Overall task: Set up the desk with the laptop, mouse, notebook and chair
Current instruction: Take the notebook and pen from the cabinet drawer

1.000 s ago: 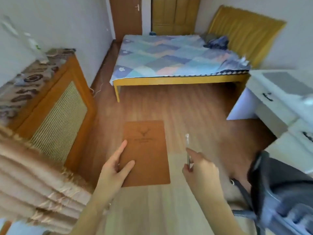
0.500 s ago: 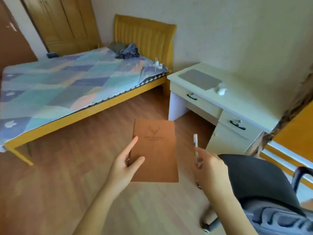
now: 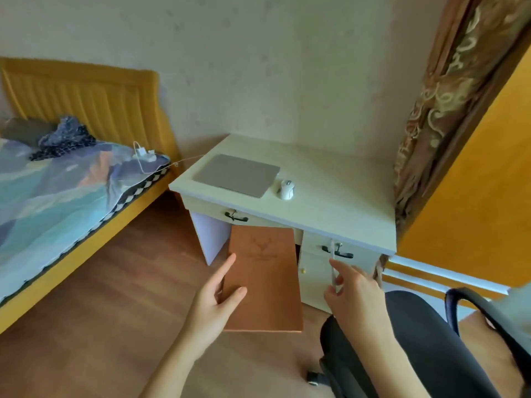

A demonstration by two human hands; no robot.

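Though flat, leathery rectangular notebook [image 3: 263, 278].

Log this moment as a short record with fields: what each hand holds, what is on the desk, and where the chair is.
left hand: left hand grips the brown notebook at its left edge, held in the air in front of the desk
right hand: right hand pinches a white pen, tip upward
desk: white desk carries a closed grey laptop with a white mouse just right of it
chair: black office chair stands on the floor at lower right, not yet pushed under the desk
notebook status: not yet on the desk
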